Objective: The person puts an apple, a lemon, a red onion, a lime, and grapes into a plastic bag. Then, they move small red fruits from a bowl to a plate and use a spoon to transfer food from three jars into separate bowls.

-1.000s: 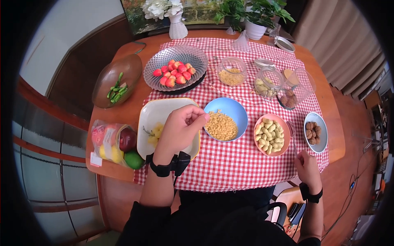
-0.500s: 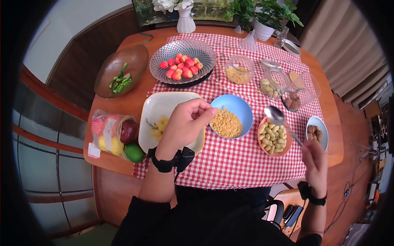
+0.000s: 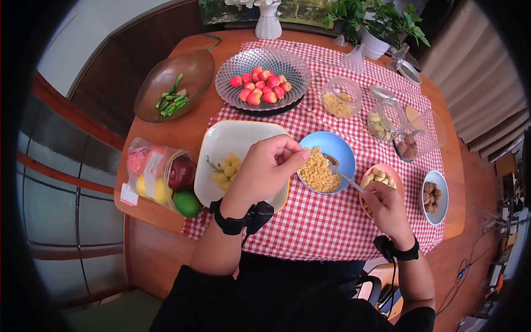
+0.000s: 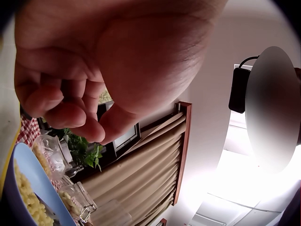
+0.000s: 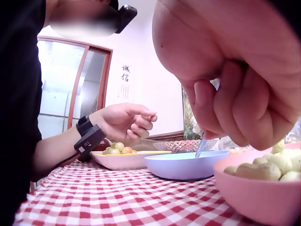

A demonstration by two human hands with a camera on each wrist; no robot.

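Note:
In the head view, my right hand [image 3: 386, 209] pinches the handle of a metal spoon [image 3: 350, 181], whose head lies in the blue bowl [image 3: 344, 152] against the small yellow pieces [image 3: 319, 172]. My left hand [image 3: 268, 166] hangs between the white tray and that bowl, its fingers loosely curled and nothing visible in them. The left wrist view shows the left hand [image 4: 80, 80] with thumb and index fingertip close together. In the right wrist view the right hand [image 5: 235, 89] is above the pink bowl [image 5: 249, 188] of peanuts, the spoon handle [image 5: 201, 147] slanting down into the blue bowl.
Left of the blue bowl are the white tray [image 3: 213, 182] with grapes and a bag of fruit [image 3: 149, 180]. Behind stand a glass bowl [image 3: 224, 86] of red fruit, a brown bowl [image 3: 145, 88] and several jars. A walnut bowl [image 3: 441, 214] is at the right.
My right hand has lifted the spoon from beside the peanut bowl and brought it left, over the peanuts, into the blue bowl. The left hand has stayed beside that bowl.

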